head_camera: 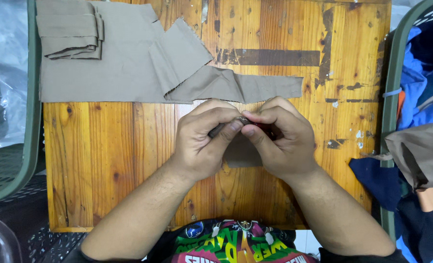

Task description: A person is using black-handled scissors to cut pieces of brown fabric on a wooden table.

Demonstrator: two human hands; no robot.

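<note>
Where the head view looks straight down, a wooden table (pixel 104 160) of orange planks carries the items.

Item: left hand (pixel 202 141), near the table's middle, fingers curled in, pinching one end of a small dark object (pixel 219 128) with a metal tip; its kind cannot be told.

Item: right hand (pixel 282 141), touching the left at the fingertips, fingers curled tight over the other end, where a bit of red shows.

Item: small piece of tan cloth (pixel 241 153), hanging beneath both hands, partly hidden by them.

Item: large tan cloth (pixel 124 68), flat along the far edge, one strip reaching right.

Item: folded tan stack (pixel 70 29), far left corner, on the large cloth.

Item: green basket (pixel 396 63), off the right edge, holding blue and brown garments (pixel 421 97).

Item: second green basket (pixel 31 122), off the left edge.
</note>
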